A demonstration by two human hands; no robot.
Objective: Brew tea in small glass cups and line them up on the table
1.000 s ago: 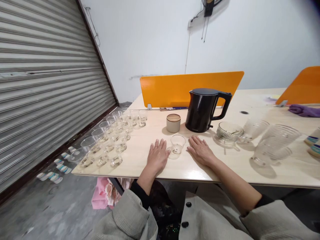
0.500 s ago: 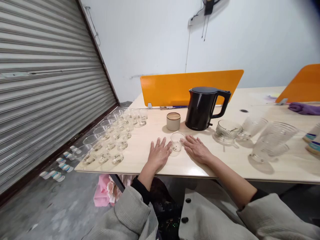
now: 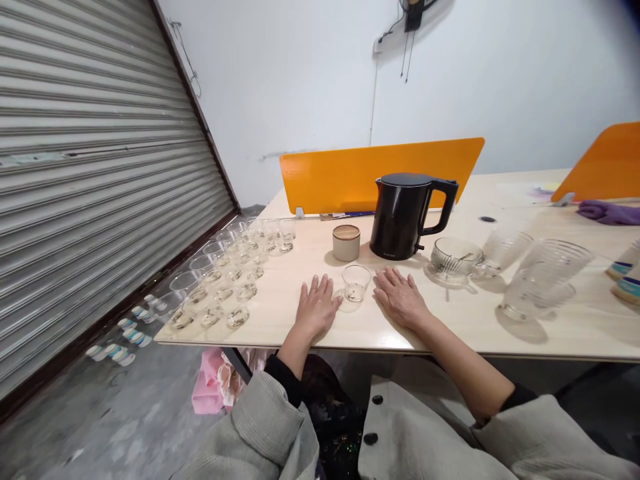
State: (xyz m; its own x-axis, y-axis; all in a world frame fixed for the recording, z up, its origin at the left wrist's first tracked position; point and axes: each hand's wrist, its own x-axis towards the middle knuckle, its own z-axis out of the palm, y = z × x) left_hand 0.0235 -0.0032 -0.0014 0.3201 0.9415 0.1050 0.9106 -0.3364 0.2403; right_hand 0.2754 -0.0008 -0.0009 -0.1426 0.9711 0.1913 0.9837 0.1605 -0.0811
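Note:
My left hand (image 3: 317, 308) lies flat on the pale wooden table (image 3: 280, 313), fingers spread, holding nothing. My right hand (image 3: 401, 298) rests palm down too, its fingers apart. Between them stands a small clear glass cup (image 3: 356, 285), upright, with some dark bits at its bottom; both hands lie just beside it. Behind the cup sit a grey canister (image 3: 346, 245) with a wooden lid and a black electric kettle (image 3: 403, 217). To the right of my right hand is a ribbed glass bowl (image 3: 456, 259) with something thin inside.
Several clear cups (image 3: 237, 317) stand in rows at the table's left. Stacked clear glasses (image 3: 545, 283) lean at the right, near white-and-blue jars (image 3: 627, 283). An orange divider (image 3: 340, 180) runs behind the kettle. A purple cloth (image 3: 607, 213) lies far right. Small bottles (image 3: 120, 353) stand on the floor.
My right hand came in close against the small cup, then drew back a little to the right. My left hand stays almost in place beside the cup. The view shifts slightly.

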